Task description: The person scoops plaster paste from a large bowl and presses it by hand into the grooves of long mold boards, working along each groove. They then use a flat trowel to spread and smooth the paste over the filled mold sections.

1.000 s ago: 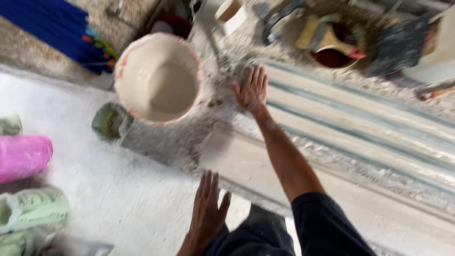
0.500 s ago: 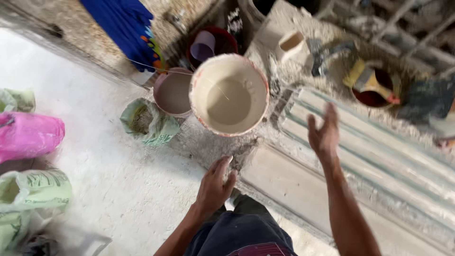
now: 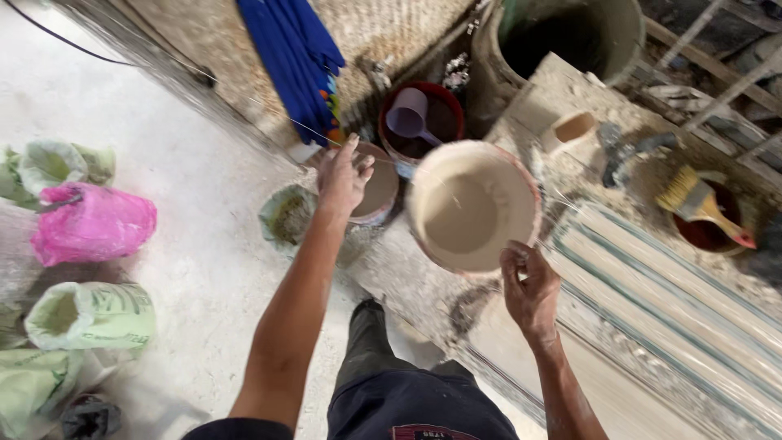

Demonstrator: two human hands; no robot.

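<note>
Right hand (image 3: 531,287) grips the near rim of the big round bowl (image 3: 474,205) of pale slurry, fingers curled over the edge; bowl sits on the dusty floor beside the striped mould (image 3: 652,277). Left hand (image 3: 342,175) open, fingers spread, over a smaller brown-filled bucket (image 3: 376,191), holding nothing. Red bucket (image 3: 444,114) with purple scoop (image 3: 407,121) just behind.

Large bucket (image 3: 472,208): right of small bucket (image 3: 376,191).
Scoop (image 3: 410,118): in tub (image 3: 423,118) behind both.
Sacks (image 3: 90,314): far left, on floor (image 3: 187,269).
</note>
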